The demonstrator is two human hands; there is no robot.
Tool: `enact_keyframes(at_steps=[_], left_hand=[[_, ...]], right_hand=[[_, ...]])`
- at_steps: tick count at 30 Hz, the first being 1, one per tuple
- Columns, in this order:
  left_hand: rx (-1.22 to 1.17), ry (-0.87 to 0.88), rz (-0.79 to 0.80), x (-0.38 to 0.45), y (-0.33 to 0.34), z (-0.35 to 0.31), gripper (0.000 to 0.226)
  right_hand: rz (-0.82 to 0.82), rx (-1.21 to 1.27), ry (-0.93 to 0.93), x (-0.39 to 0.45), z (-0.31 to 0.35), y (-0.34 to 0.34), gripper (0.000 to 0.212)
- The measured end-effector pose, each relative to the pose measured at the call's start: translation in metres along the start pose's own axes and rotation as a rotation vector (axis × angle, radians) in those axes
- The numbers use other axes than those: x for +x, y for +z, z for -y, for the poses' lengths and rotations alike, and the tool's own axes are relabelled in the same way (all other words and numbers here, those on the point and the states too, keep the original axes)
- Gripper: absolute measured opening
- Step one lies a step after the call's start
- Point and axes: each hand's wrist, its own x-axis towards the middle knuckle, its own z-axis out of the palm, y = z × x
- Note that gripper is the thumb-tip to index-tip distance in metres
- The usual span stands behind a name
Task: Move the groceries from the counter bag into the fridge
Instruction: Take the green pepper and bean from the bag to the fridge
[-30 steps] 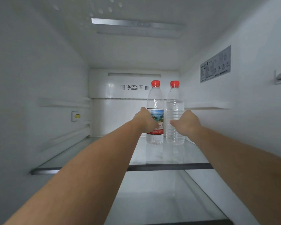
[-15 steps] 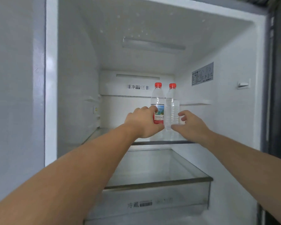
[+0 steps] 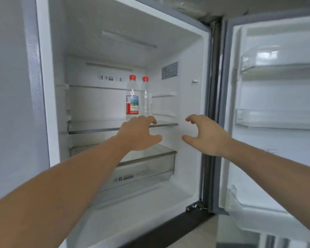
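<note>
- Both hands hang in front of the open fridge [image 3: 202,108] holding nothing: left hand [image 3: 139,134] with fingers loosely spread and slightly curled, thumb out to the right; right hand [image 3: 207,136] open wide in a C, fingers above and thumb below.
- Neither hand touches a bottle. My left fingertips sit in front of the near edge of the glass shelf [image 3: 97,127], and my right hand is nearer to me, by the fridge's right wall.
- Two groceries stand upright on that shelf, toward the far right of it: the labelled bottle [image 3: 132,97] on the left, the clear bottle [image 3: 145,97] just beside it on the right, close enough that I cannot tell if they touch. Both have red caps.
- I judge they stand deep and side by side so they stay steady and leave the left of the shelf free for more.
- Below the shelf is a clear drawer [image 3: 145,169]; the door [image 3: 276,113] stands open at the right with its racks showing.
- The bag and the desk are out of view, so I cannot tell how much is left to carry.
</note>
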Motion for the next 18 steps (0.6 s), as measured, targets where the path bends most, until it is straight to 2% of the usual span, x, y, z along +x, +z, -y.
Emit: enact_keyframes(at_steps=[7, 14, 18], left_hand=[[-0.27, 0.127, 0.024, -0.029, 0.044, -0.102, 0.05], [-0.348, 0.344, 0.169, -0.058, 0.098, -0.243, 0.057], [-0.372, 0.47, 0.185, -0.065, 0.124, -0.323, 0.053]], right_hand=[[-0.047, -0.138, 0.142, -0.092, -0.072, -0.075, 0.059], [-0.03, -0.221, 0.393, -0.208, -0.157, -0.141, 0.059], [-0.016, -0.279, 0.552, -0.263, -0.194, -0.18, 0.064]])
